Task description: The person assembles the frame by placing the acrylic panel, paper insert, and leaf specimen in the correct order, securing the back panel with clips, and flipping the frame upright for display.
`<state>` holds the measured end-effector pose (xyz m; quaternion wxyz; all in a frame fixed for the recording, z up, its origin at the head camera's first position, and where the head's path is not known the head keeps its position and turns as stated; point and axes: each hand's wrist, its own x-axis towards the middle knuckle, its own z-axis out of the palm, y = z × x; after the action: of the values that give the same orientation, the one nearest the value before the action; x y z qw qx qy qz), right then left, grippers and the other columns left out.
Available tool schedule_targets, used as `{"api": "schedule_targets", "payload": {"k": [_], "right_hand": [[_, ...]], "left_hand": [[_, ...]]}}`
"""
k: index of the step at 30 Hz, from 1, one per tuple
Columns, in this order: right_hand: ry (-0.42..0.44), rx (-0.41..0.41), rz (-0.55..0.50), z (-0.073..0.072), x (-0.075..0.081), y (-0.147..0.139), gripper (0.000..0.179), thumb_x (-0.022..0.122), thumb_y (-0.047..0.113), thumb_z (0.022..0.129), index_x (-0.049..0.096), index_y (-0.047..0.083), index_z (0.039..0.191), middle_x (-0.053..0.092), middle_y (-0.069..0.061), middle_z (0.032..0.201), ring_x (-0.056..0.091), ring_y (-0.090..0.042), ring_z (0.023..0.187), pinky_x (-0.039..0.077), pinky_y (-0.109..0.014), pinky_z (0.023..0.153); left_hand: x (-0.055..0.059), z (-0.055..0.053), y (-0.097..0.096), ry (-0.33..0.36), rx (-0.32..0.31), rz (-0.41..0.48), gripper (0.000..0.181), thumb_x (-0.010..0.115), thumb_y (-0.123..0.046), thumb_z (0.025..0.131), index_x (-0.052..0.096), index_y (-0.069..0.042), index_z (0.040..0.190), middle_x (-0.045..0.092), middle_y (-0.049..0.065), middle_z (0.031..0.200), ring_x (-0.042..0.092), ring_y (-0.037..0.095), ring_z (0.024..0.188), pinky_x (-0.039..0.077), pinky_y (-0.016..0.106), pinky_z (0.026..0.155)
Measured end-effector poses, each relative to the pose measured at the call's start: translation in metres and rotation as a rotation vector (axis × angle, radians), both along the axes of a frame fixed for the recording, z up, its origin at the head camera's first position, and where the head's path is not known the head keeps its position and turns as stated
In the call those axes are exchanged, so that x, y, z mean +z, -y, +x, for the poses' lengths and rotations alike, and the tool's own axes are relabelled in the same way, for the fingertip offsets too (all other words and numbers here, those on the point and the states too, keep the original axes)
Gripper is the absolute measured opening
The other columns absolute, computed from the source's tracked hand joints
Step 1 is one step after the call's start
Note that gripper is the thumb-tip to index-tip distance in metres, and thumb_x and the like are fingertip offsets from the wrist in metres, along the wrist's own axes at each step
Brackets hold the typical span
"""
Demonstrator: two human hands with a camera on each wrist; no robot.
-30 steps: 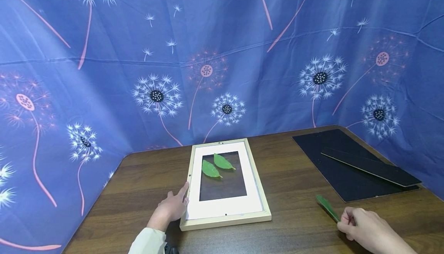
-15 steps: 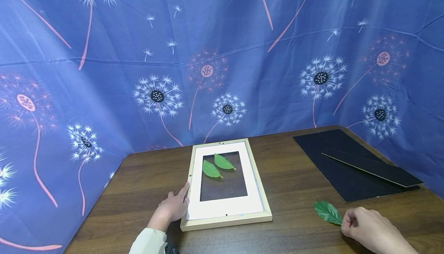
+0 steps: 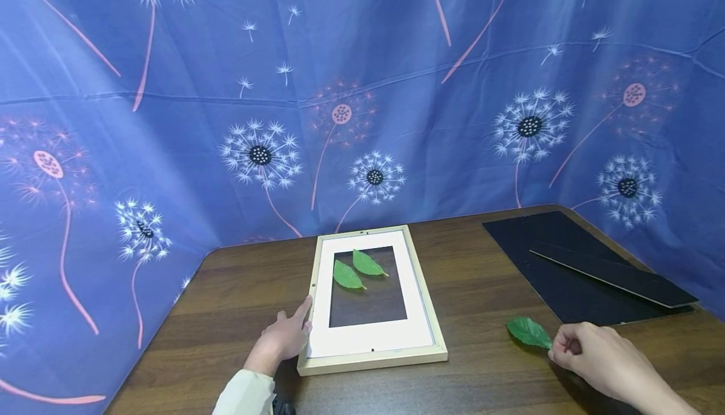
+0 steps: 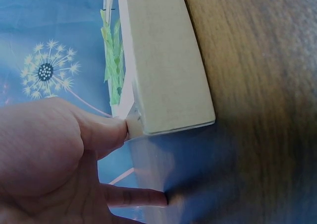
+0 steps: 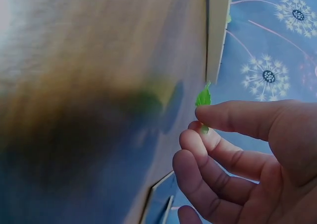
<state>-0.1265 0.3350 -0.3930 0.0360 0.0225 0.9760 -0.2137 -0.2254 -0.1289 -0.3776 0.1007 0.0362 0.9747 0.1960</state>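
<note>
A light wooden picture frame point(image 3: 370, 361) with a white mat point(image 3: 391, 336) inside lies on the brown table. Two green leaves point(image 3: 347, 275) are in the upper part of the mat's window. My left hand point(image 3: 282, 337) rests against the frame's left side, fingers extended; in the left wrist view its thumb touches the frame's rim point(image 4: 168, 60). To the right of the frame, my right hand point(image 3: 591, 355) pinches another green leaf point(image 3: 529, 332) by its stem end, between thumb and fingers. In the right wrist view this leaf point(image 5: 203, 96) shows nearly edge-on above the thumb.
At the table's right lies a flat black board point(image 3: 521, 238), with a narrower black strip point(image 3: 617, 274) tilted across it. A blue curtain with dandelion prints point(image 3: 430, 119) hangs behind the table point(image 3: 470, 276) and along its sides.
The pinched leaf has turned from nearly edge-on to showing its broad face, and has shifted slightly left. The left hand stays at the frame.
</note>
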Motion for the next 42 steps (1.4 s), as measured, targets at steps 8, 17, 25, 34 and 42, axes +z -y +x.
{"api": "schedule_targets", "payload": {"k": [8,17,25,34,42], "right_hand": [[-0.129,0.039,0.022,-0.015,0.015,0.013,0.019,0.072,0.018,0.091,0.061,0.021,0.076,0.051,0.01,0.067,0.043,-0.01,0.06,0.032,-0.028,0.054],[-0.146,0.036,-0.013,-0.032,0.036,0.035,0.014,0.072,0.021,0.091,0.065,0.02,0.078,0.058,0.009,0.072,0.045,-0.015,0.061,0.033,-0.033,0.05],[-0.227,0.071,-0.01,-0.043,0.048,0.058,0.016,0.073,0.02,0.091,0.066,0.021,0.077,0.057,0.01,0.069,0.044,-0.014,0.058,0.033,-0.032,0.05],[-0.276,0.104,-0.008,-0.057,0.053,0.084,0.013,0.073,0.021,0.088,0.069,0.023,0.075,0.06,0.011,0.073,0.047,-0.013,0.061,0.037,-0.033,0.052],[-0.288,0.124,-0.025,-0.07,0.055,0.107,0.01,0.074,0.02,0.087,0.072,0.021,0.077,0.062,0.01,0.073,0.047,-0.013,0.06,0.036,-0.033,0.052]], "left_hand": [[-0.002,-0.002,0.001,0.0,0.003,0.003,0.052,0.046,-0.018,0.105,0.038,-0.006,0.155,0.034,0.05,0.141,0.045,0.071,0.119,0.032,0.076,0.103],[-0.001,-0.001,0.002,-0.005,0.002,0.023,0.051,0.046,-0.017,0.105,0.039,-0.006,0.155,0.032,0.052,0.141,0.043,0.072,0.119,0.032,0.077,0.102],[-0.002,-0.002,0.003,-0.008,-0.003,0.026,0.052,0.046,-0.016,0.105,0.039,-0.007,0.155,0.032,0.051,0.142,0.042,0.073,0.12,0.029,0.079,0.103],[-0.005,-0.006,0.003,0.014,0.013,0.006,0.051,0.044,-0.016,0.106,0.038,-0.008,0.156,0.032,0.049,0.144,0.043,0.072,0.121,0.027,0.078,0.106],[0.0,-0.002,0.002,-0.013,0.002,0.006,0.051,0.047,-0.016,0.105,0.04,-0.007,0.154,0.035,0.05,0.14,0.044,0.074,0.116,0.029,0.079,0.103]]}}
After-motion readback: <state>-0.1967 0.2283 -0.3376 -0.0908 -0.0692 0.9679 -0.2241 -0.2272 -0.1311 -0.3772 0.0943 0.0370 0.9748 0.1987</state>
